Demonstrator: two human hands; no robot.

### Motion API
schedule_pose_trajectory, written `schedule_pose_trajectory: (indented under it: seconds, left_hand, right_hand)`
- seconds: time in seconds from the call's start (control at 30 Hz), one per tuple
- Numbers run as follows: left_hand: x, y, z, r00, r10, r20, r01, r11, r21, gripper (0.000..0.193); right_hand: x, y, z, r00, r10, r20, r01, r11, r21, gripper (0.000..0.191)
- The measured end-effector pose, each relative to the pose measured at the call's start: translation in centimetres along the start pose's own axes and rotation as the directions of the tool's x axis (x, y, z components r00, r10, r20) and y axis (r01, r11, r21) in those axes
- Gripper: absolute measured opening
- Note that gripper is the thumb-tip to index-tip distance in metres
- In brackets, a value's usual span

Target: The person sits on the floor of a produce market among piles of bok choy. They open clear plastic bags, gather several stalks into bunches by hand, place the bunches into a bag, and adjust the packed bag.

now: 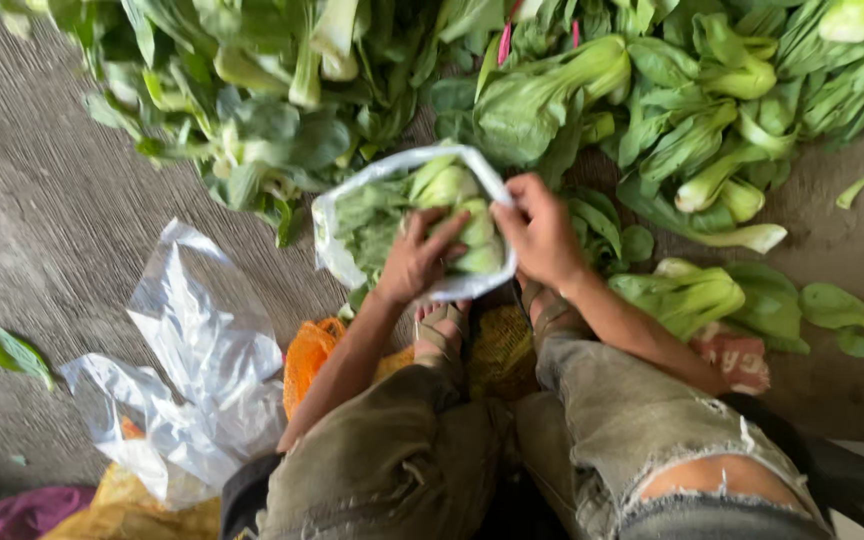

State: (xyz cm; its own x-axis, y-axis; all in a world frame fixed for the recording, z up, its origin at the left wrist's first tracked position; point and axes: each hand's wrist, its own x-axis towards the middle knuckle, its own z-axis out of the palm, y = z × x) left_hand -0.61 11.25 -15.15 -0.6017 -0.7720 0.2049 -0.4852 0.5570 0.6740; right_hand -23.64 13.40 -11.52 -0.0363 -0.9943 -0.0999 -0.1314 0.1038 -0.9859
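Directly ahead of the person's knees, a clear bag stuffed with bok choy lies on the concrete floor, and both hands are on it. Its long axis runs left to right, the mouth toward the right, with pale stalk ends showing there and darker leaves packed toward the left end. The left hand presses on the bag's middle, fingers spread and curled loosely over the stalks through the plastic. The right hand is at the bag's right end, fingers closed in a pinch on the plastic rim beside the stalks. Both hands are equally near; the right has the opening. Beyond the bag, loose bok choy is heaped across the floor; to the right of the bag lie a few more heads. Left of the bag, nearer the person, lie crumpled empty clear bags and an orange mesh sack.
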Motion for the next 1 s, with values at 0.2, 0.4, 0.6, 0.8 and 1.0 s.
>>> schedule_pose_trajectory:
  seconds: [0.2,0.4,0.6,0.8,1.0]
  left_hand:
    - [-6.5,0.3,0.3,0.96,0.222,-0.173,-0.169,0.946,0.275,0.041]
    - [-11.0,0.2,-2.4,0.986,0.108,-0.126,-0.051,0.921,0.387,0.054]
    - [-4.8,1.1,-1.3,0.988,0.07,0.137,-0.122,0.899,0.421,0.053]
    - [-0.4,-0.2,1.8,0.935,0.03,0.353,-0.158,0.927,0.341,0.064]
    - [1.1,-0.9,1.7,0.963,0.027,0.267,-0.123,0.929,0.35,0.042]
  right_hand:
    - [-3.1,-4.9,3.8,0.823,-0.498,0.272,0.566,0.759,-0.322,0.023]
    - [-3.8,-6.6,6.1,0.646,-0.684,0.339,0.757,0.518,-0.398,0.029]
    - [-3.0,-3.4,4.9,0.875,-0.439,0.205,0.482,0.83,-0.279,0.014]
    - [-3.2,0.1,2.3,0.983,-0.175,-0.062,0.154,0.956,-0.251,0.014]
    - [0.4,-0.8,-0.5,0.985,0.051,-0.163,-0.017,0.979,0.203,0.014]
